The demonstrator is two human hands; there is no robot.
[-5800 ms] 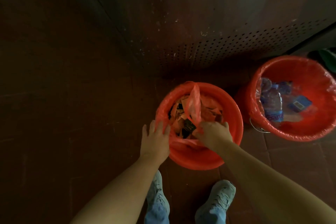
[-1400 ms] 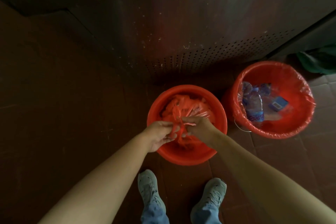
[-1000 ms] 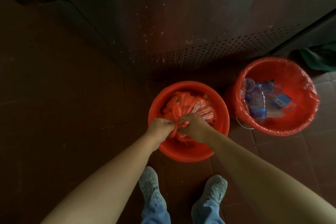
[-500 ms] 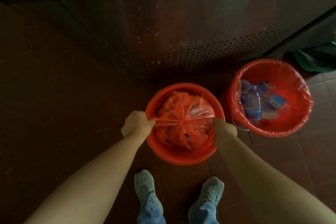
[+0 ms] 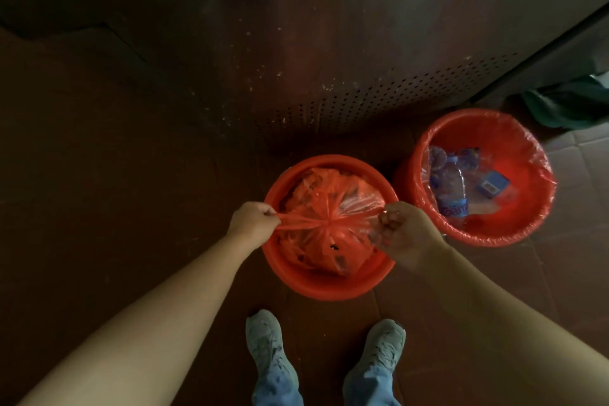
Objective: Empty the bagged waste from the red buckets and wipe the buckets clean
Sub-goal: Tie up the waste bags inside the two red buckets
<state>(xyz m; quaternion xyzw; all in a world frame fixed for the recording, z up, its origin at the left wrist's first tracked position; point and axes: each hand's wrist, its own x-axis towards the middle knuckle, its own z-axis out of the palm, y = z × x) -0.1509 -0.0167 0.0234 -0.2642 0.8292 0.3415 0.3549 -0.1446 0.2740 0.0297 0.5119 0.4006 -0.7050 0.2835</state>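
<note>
A: Pulling the knot (image 5: 324, 223) tight on the bag (image 5: 329, 198), by the look of it. One twisted tail fisted in the left hand (image 5: 253, 223), the other pinched by the right hand (image 5: 403, 234), both drawn out level over the near bucket (image 5: 329, 288).

B: Bag sitting where?

A: Inside that bucket, on the floor (image 5: 131, 175), just ahead of the shoes (image 5: 263, 339). Knot dead centre.

B: Advice for the pull?

A: Pull evenly, outward and low; no jerking. Thin film, stretched nearly clear toward the right tail, with a small dark spot (image 5: 334, 246), possibly a hole, near the front. Liable to tear before slipping. Then tie once more, grip under the knot, lift straight up.

B: Feel of the load?

A: Lumpy and crumpled, likely light scraps; hard to tell through the plastic. Bucket smooth, round, hard plastic, flared at the lip.

B: And the second bucket (image 5: 494, 241)?

A: Just to the right, lined with the same thin film, not yet tied. Crushed bottle (image 5: 449, 188) and a small blue box (image 5: 491, 185) inside. Beyond, a green bundle (image 5: 566, 106), too dim to name.
</note>
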